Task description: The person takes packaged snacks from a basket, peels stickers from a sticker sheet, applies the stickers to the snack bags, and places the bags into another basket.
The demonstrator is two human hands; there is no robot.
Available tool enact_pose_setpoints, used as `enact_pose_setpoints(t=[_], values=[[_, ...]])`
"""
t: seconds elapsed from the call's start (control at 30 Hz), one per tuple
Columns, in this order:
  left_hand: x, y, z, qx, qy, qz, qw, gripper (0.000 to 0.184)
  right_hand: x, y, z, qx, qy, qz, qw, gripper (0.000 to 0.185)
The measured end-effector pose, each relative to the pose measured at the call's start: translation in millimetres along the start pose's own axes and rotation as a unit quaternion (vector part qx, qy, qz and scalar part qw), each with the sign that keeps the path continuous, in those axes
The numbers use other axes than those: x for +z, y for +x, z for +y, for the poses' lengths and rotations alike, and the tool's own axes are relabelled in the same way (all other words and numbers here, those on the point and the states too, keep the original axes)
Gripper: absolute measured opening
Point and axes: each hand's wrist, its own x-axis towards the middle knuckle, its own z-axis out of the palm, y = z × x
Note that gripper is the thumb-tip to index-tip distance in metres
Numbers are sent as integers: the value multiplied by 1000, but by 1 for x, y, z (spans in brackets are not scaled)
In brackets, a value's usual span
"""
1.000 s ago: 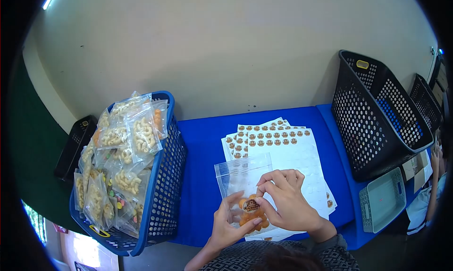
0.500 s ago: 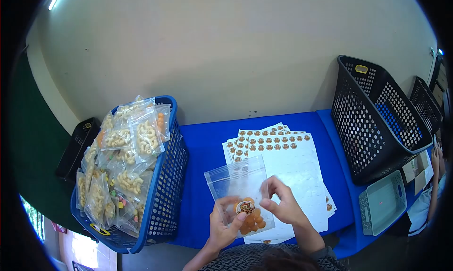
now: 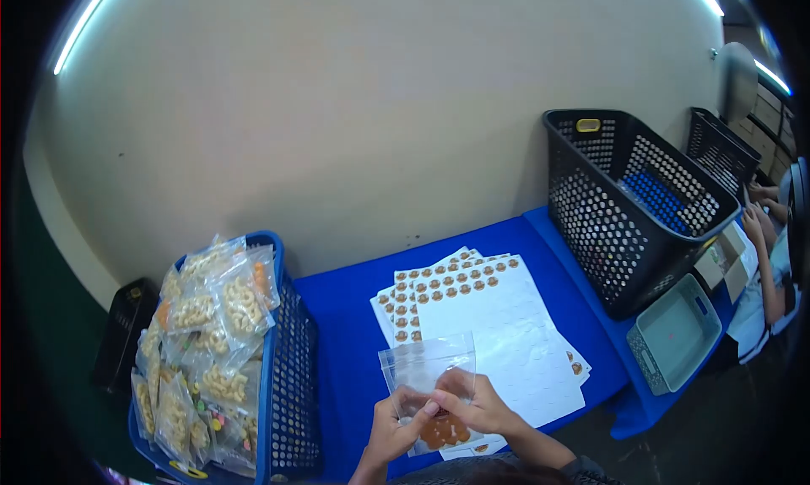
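Note:
A clear zip pouch with round orange snacks in its lower half is held up over the front of the table. My left hand is closed on its left side, thumb in front and fingers behind the plastic. My right hand grips the other side, its thumb meeting the left thumb on the pouch's front. The thumbs hide most of the round label there. Just beyond lie white sticker sheets, with rows of small round brown stickers along their upper and left parts.
At left, a blue basket is heaped with filled pouches, many of pale curved snacks. A tall black basket and a grey-green tray stand at right on the blue cloth. Another person's arm shows at far right.
My right hand has come from beside the pouch onto its front, thumb over the label. The view has shifted, so the baskets and sheets sit differently in frame.

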Motion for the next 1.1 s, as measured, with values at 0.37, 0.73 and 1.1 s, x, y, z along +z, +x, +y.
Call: enact_pose_setpoints(t=[0.37,0.73,1.1], values=[[-1,-7,5,4,-11,-117,993,22,17,-43,0,-11,-39,173,984,23],[-15,-38,12,44,26,-267,962,31,60,-79,0,4,-1,297,955,25],[-38,-76,8,84,45,-290,952,44,107,-114,-7,-15,-76,269,960,30]])
